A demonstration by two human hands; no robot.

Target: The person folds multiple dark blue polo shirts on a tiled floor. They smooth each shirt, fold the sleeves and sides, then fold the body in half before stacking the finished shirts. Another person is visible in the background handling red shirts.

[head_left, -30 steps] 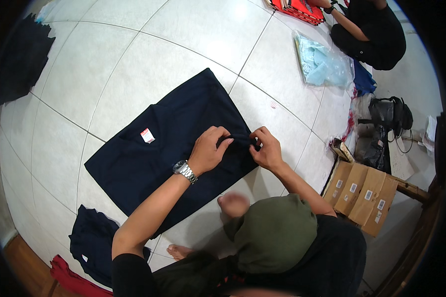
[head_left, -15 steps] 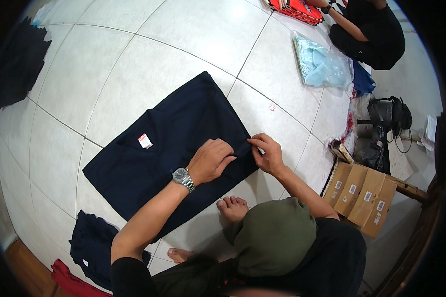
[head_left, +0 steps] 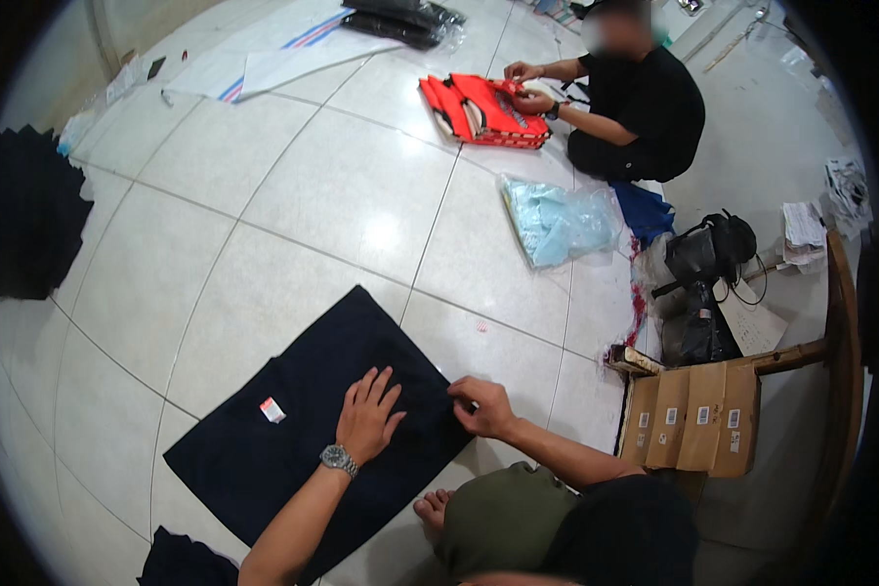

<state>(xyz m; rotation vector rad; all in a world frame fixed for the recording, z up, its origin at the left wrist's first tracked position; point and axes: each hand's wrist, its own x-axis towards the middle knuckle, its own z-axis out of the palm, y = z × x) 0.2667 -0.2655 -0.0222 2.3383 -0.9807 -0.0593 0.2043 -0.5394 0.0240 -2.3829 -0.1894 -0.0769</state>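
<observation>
A dark navy folded garment [head_left: 254, 474], which looks like a shirt, lies flat on the tiled floor before me. A small red-and-white label [head_left: 272, 410] shows on its left part. My left hand [head_left: 366, 418], with a metal watch on the wrist, rests on the cloth with its fingers stretched and spread. At the garment's right edge, my right hand [head_left: 481, 405] has its fingers bent and pinched on the fabric. My bare foot [head_left: 432, 508] is close to the near right edge.
Cardboard boxes [head_left: 698, 415] stand at my right. Farther off, a seated person [head_left: 645, 107] handles stacked red-orange bags [head_left: 493, 112] beside a plastic-wrapped light-blue packet [head_left: 562, 220]. Dark cloth piles lie far left [head_left: 29, 215] and near left [head_left: 186, 562]. A black backpack [head_left: 708, 249] sits right.
My view has tilted up, so the garment sits lower and the co-worker shows more. My left hand has gone from curled fingers to spread ones on the cloth. My right hand stays at the edge.
</observation>
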